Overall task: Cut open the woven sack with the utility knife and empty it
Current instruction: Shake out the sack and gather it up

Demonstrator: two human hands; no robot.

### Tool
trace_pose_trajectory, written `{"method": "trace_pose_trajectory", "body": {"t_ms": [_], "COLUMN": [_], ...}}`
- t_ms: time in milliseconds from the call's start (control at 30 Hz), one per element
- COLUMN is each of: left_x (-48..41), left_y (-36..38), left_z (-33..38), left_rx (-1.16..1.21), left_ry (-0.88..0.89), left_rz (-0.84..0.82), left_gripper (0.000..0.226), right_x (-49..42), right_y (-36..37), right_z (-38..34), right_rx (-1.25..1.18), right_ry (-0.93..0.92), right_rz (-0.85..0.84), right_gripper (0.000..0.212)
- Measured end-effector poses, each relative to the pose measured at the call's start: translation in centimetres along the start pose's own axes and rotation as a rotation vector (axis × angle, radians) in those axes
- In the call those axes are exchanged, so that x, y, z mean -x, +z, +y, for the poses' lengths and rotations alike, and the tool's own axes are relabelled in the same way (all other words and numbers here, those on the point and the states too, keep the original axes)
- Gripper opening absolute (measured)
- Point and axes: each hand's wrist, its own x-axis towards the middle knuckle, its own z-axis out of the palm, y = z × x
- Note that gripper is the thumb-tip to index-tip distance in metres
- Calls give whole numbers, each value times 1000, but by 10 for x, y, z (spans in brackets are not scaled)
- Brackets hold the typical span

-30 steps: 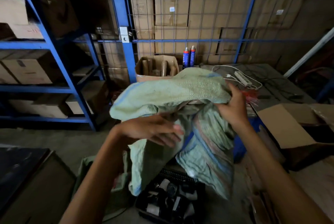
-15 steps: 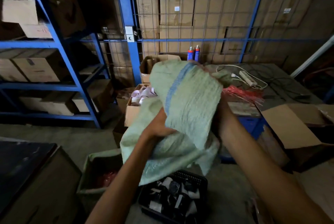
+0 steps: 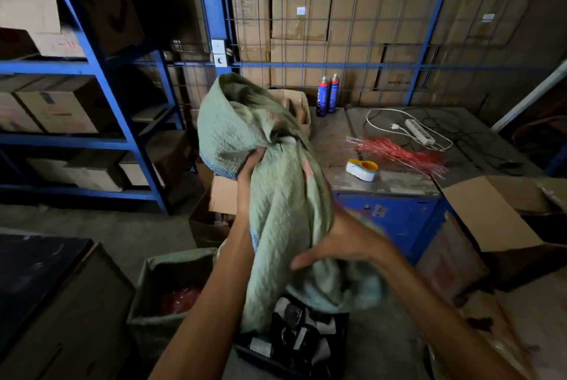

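Observation:
I hold a pale green woven sack (image 3: 276,210) bunched up in front of me, limp and twisted into a hanging roll. My left hand (image 3: 250,169) grips it from below near its upper fold. My right hand (image 3: 340,244), blurred by motion, closes on the lower part. The sack's bottom end hangs over a black crate (image 3: 342,323) on the floor that holds several black and white items. A small yellow, white and blue object (image 3: 362,169) lies on the table; I cannot tell if it is the knife.
A blue metal table (image 3: 386,186) at right carries red strands (image 3: 399,154), a power strip (image 3: 420,131) and two spray cans (image 3: 328,94). Open cardboard boxes stand at right (image 3: 491,214), behind the sack (image 3: 224,195) and lower left (image 3: 171,263). Blue shelving (image 3: 101,72) stands at left.
The sack went from spread wide between my hands to a tight upright roll. My left hand rose to its upper fold; my right hand dropped from its top to its lower part.

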Motion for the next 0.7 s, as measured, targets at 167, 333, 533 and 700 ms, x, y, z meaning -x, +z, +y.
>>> {"method": "trace_pose_trajectory", "body": {"t_ms": [167, 333, 533, 700], "left_x": [4, 14, 50, 103], "left_y": [7, -20, -95, -154], "left_z": [9, 53, 90, 114], "left_rx": [-27, -381, -1475, -2017], "left_ry": [57, 45, 391, 388], "left_rz": [39, 170, 970, 70], "left_gripper": [39, 75, 164, 139], "right_x": [-17, -33, -39, -48], "right_y": [49, 35, 11, 43], "right_z": [16, -2, -49, -93], "right_rx": [-106, 115, 1039, 375], "right_ry": [-82, -20, 37, -221], "right_rz": [411, 369, 134, -14], "right_gripper": [97, 90, 90, 93]}}
